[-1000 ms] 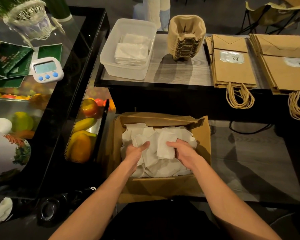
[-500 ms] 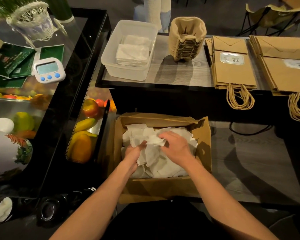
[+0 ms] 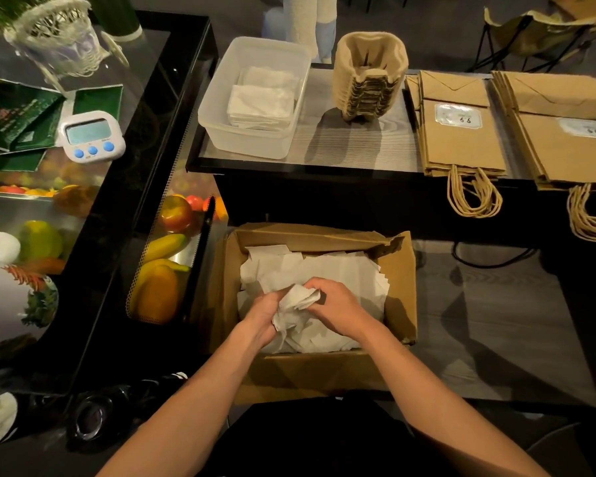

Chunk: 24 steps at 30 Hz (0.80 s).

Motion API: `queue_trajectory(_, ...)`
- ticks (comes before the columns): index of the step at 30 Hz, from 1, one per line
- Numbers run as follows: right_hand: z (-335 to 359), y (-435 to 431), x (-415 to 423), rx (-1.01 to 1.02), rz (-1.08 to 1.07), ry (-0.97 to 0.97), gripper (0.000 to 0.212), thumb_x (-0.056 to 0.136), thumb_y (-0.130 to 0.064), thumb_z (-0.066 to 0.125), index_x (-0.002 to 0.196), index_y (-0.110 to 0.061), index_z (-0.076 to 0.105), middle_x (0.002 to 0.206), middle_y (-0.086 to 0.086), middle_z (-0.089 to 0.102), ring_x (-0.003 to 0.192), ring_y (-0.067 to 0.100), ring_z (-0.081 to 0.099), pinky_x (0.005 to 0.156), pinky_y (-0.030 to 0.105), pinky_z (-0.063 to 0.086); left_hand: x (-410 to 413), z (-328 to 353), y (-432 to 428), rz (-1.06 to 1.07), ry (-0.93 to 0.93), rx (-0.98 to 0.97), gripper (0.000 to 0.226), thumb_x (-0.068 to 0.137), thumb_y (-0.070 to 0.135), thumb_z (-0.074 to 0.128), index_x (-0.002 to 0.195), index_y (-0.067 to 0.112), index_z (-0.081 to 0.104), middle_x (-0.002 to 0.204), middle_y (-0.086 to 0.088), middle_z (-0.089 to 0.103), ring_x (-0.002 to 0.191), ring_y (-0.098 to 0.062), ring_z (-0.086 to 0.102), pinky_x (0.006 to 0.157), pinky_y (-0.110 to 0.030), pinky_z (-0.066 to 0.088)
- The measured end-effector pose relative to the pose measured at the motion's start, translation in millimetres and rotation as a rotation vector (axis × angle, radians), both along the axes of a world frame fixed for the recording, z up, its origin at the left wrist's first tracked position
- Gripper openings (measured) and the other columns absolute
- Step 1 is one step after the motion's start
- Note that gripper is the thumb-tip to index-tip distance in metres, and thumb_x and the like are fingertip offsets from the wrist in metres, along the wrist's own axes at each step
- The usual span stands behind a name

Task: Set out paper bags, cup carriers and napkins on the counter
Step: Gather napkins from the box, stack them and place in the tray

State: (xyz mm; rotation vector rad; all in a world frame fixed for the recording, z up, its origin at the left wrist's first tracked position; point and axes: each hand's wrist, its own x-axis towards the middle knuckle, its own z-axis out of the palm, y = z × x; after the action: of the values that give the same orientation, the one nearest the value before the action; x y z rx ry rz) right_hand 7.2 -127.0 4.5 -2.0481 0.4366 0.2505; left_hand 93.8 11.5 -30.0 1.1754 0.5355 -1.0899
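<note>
At the far left, on a glossy black display case, green leaflets [image 3: 11,122] lie beside a small white digital timer [image 3: 92,136] with blue buttons. Through the glass just right of it, coloured fruit [image 3: 159,266] shows, including a yellow banana shape and a red apple shape.

Right of the case, on the far side, a grey wood-grain counter [image 3: 351,146] carries the set-out goods. At its left end stands a clear plastic tub [image 3: 252,146] with folded white napkins [image 3: 260,105] stacked inside. Just beside the tub, to its right, is a nested stack of brown pulp cup carriers [image 3: 370,80]. Further right lie flat brown paper bags [image 3: 461,139], their twisted handles hanging over the counter's near edge. A second stack of bags [image 3: 565,142] lies at the far right, partly cut off by the frame.

Below the counter, nearer the viewer, an open cardboard box [image 3: 398,277] sits on the floor, filled with loose white napkin sheets [image 3: 341,270]. Both bare arms reach into it. The left hand [image 3: 262,313] and the right hand [image 3: 338,304] are close together over the middle of the box. Each has its fingers curled around the same crumpled bunch of napkins [image 3: 298,299], which is just above the loose sheets.
</note>
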Motion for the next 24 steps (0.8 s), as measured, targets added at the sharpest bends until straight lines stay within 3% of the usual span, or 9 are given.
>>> queue_trajectory(2,-0.9,-2.2,-0.6,0.173,-0.195,-0.008,0.013,0.095,-0.016,0.067,0.102,-0.026,0.066,0.096,-0.009,0.066,0.089,0.007,0.061,0.069,0.016,0.046,1.0,-5.0,2.9,-0.004,-0.040,0.011,0.031,0.094,0.008,0.070,0.125,0.007,0.068,0.111,-0.017,0.076,0.098,-0.036,0.074,0.088,-0.057,0.059)
queue_trajectory(6,1.3,-12.6,-2.1,0.628,-0.678,0.055,0.017,0.095,-0.018,0.070,0.112,-0.017,0.067,0.111,0.001,0.074,0.101,0.016,0.070,0.080,0.030,0.058,7.9,-10.1,6.7,0.035,-0.113,0.069,0.046,0.083,0.005,0.082,0.124,0.015,0.064,0.113,-0.012,0.076,0.103,-0.035,0.073,0.090,-0.059,0.058)
queue_trajectory(7,1.6,-15.0,-2.9,0.673,-0.674,0.077,0.017,0.094,-0.019,0.071,0.111,-0.017,0.068,0.111,0.002,0.074,0.101,0.017,0.070,0.081,0.031,0.059,9.5,-10.3,6.8,0.044,-0.121,0.071,0.049,0.081,0.006,0.084,0.125,0.014,0.064,0.113,-0.012,0.076,0.104,-0.035,0.073,0.090,-0.059,0.058)
queue_trajectory(9,2.6,-15.1,-3.1,0.605,-0.533,0.143,0.015,0.095,-0.020,0.069,0.109,-0.018,0.066,0.108,-0.002,0.073,0.099,0.013,0.069,0.074,0.022,0.056,11.1,-11.7,5.9,0.039,-0.127,0.064,0.052,0.078,0.004,0.085,0.126,0.011,0.065,0.112,-0.012,0.076,0.103,-0.036,0.073,0.092,-0.060,0.057)
queue_trajectory(13,-6.5,-5.2,3.8,0.445,-0.290,0.199,0.020,0.097,-0.021,0.065,0.118,-0.021,0.065,0.115,-0.008,0.069,0.106,0.008,0.063,0.077,0.017,0.048,10.0,-13.1,1.3,0.032,-0.129,0.011,0.038,0.088,-0.002,0.073,0.125,0.003,0.068,0.112,-0.017,0.076,0.102,-0.035,0.074,0.093,-0.056,0.057)
queue_trajectory(18,-12.0,-7.7,4.6,0.245,-0.318,0.118,0.017,0.098,-0.022,0.065,0.114,-0.023,0.060,0.107,-0.004,0.068,0.099,0.013,0.065,0.071,0.019,0.052,14.1,-11.6,2.9,0.101,-0.082,0.008,0.034,0.089,0.009,0.076,0.121,0.007,0.067,0.110,-0.017,0.076,0.102,-0.037,0.074,0.095,-0.060,0.055)
queue_trajectory(22,-8.9,-18.5,-2.8,0.468,-0.511,0.080,0.026,0.097,-0.017,0.067,0.119,-0.029,0.059,0.118,-0.005,0.070,0.105,0.014,0.068,0.075,0.024,0.057,17.0,-15.8,6.0,0.129,-0.109,0.049,0.041,0.087,0.009,0.079,0.125,0.012,0.064,0.111,-0.014,0.077,0.102,-0.035,0.074,0.093,-0.063,0.056)
queue_trajectory(24,-4.6,-23.1,-3.9,0.789,-0.627,0.047,0.026,0.097,-0.014,0.067,0.121,-0.022,0.065,0.121,0.001,0.072,0.109,0.020,0.070,0.079,0.030,0.059,15.2,-17.0,3.7,0.117,-0.117,0.053,0.044,0.086,0.011,0.081,0.126,0.012,0.064,0.112,-0.013,0.077,0.103,-0.036,0.074,0.094,-0.062,0.056)
